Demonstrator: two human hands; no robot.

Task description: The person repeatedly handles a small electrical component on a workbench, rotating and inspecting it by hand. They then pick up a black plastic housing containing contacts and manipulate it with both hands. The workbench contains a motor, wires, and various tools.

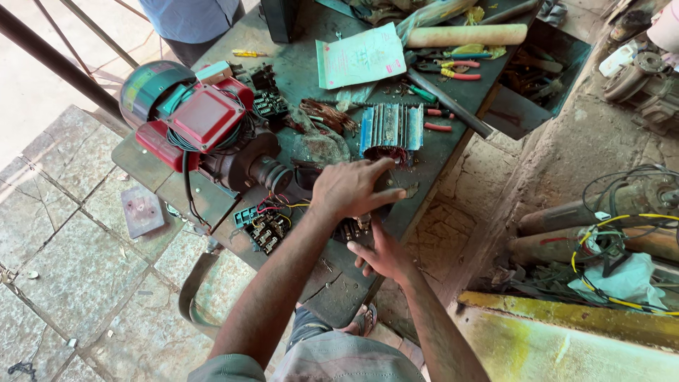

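My left hand (351,188) lies palm down at the workbench's near edge, its fingers curled over a dark part (384,207) that it mostly hides. Just beyond its fingertips stands a blue finned motor stator housing (391,130) with copper windings inside. My right hand (382,256) is below the left, at the bench edge, with fingers apart and pointing up towards the dark part and a small metal piece (362,225). Whether it touches them I cannot tell. A black terminal block with coloured wires (267,225) lies left of my left wrist.
A red and green motor pump (198,124) fills the bench's left. Further back lie a paper sheet (361,55), pliers (453,71), a wooden roller (467,35) and a copper wire bundle (329,114). Another person (189,21) stands beyond the bench. Rusty pumps and cables (615,226) lie at right.
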